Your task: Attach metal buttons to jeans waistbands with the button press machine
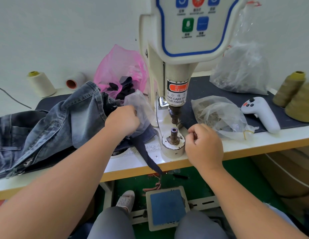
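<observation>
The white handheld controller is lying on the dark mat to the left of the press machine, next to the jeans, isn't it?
Not quite. The white handheld controller does lie on the dark mat, but to the right of the press machine, beside clear plastic bags. The jeans are on the left. The head view shows this.

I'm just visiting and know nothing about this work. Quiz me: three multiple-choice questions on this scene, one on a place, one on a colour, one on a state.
1. Where does the white controller lie?
A. right of the press
B. on the jeans
C. on the floor

2. What colour is the bag behind the jeans?
A. green
B. pink
C. black

3. What sits on the lower die now?
A. the waistband
B. a thread cone
C. no cloth

Answers:
1 A: it rests on the dark mat right of the press.
2 B: its plastic is pink.
3 C: the die's top is bare, between the left hand and right hand.
</observation>
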The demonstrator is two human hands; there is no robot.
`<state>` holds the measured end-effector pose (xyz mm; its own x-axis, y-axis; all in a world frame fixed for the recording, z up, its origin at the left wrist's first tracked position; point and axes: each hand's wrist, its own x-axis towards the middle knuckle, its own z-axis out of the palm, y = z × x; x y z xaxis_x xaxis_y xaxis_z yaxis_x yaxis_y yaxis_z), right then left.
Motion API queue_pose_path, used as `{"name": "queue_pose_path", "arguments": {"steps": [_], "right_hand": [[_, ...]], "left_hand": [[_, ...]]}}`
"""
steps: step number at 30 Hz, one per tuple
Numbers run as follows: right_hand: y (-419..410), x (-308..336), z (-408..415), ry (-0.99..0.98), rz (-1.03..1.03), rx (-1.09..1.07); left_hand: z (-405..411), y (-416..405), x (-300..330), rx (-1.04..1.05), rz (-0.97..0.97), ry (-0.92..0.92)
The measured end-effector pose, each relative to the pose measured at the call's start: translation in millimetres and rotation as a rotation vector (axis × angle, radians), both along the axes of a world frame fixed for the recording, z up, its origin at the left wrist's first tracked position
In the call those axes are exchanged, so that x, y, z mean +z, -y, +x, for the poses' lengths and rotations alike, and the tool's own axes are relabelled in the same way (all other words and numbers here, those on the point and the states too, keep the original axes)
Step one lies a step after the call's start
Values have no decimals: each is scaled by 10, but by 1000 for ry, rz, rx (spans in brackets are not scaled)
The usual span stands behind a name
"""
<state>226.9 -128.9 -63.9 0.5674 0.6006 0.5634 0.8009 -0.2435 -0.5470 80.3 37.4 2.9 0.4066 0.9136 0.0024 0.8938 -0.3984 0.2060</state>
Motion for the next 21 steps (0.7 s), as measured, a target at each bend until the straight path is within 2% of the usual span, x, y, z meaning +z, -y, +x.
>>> {"name": "queue_pose_path", "arguments": {"steps": [4,8,15,21], "right_hand": [[-6,-5,0,0,2,0],[2,1,-1,3,11,-2],[-1,-5,3,6,15,4],[-3,-7,5,16,24,9]], "left_hand": [[-93,46,-35,-12,125,247],[-123,16,-44,-3,132,477],[-100,71,-84,-62,-48,799],[-50,278,-3,-184,-72,947]]}}
